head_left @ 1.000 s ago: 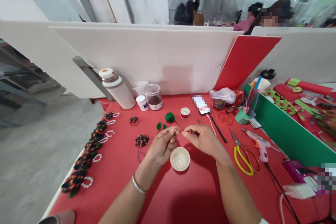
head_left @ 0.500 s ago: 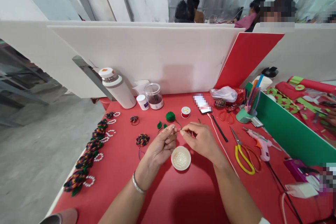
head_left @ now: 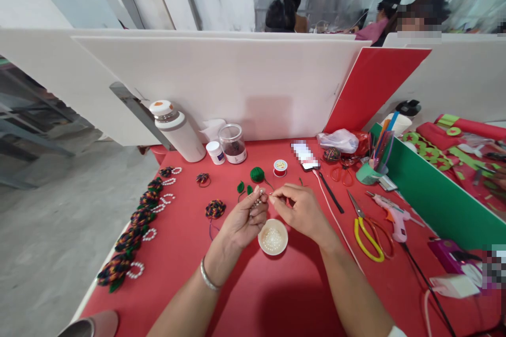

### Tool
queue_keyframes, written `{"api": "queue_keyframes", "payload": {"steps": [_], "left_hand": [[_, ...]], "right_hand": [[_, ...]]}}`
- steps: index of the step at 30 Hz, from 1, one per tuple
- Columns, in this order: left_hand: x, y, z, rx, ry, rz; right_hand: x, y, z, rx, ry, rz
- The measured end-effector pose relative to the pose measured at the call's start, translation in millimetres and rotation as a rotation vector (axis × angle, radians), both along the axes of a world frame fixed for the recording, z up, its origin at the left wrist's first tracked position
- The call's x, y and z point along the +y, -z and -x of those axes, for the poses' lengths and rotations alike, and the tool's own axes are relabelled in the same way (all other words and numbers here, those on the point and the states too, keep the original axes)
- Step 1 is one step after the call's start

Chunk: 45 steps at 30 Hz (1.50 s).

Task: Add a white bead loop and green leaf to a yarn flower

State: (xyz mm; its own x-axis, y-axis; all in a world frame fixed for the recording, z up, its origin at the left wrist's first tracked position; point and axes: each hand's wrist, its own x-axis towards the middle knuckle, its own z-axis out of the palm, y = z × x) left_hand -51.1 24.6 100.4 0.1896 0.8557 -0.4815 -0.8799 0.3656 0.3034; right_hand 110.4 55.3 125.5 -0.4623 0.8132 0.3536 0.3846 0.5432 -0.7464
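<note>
My left hand (head_left: 245, 217) is closed around small pearl beads (head_left: 258, 202) that show between its fingers, just above and left of a cream bowl (head_left: 272, 237) of white beads. My right hand (head_left: 294, 206) is pinched close beside it, fingertips near the left ones; what it grips is too small to name. Behind the hands lie a green yarn ball (head_left: 256, 174), small green leaves (head_left: 241, 186) and a red spool (head_left: 280, 168). To the left sits a multicoloured knitted flower (head_left: 215, 209).
Knitted flowers with pearl loops (head_left: 136, 270) line the left table edge. A white flask (head_left: 179, 136) and jar (head_left: 232, 143) stand at the back. Rightward are a phone (head_left: 305, 156), yellow-handled scissors (head_left: 367, 239), a pink glue gun (head_left: 391, 215) and a green divider (head_left: 438, 195).
More beads show in my left hand between its fingers. My right hand has hardly moved. The whole view has shifted very slightly.
</note>
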Motion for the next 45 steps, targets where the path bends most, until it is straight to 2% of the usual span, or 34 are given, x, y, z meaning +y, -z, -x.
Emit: {"api": "queue_keyframes", "payload": {"steps": [34,45], "left_hand": [[-1,-4.1,-3,-0.038,0.025,0.032],[-1,-2.4,-4,-0.034,-0.014,0.060]], "right_hand": [[-1,2.3,7,0.021,0.057,-0.032],[0,12.6,12,0.004,0.079,-0.100]]}}
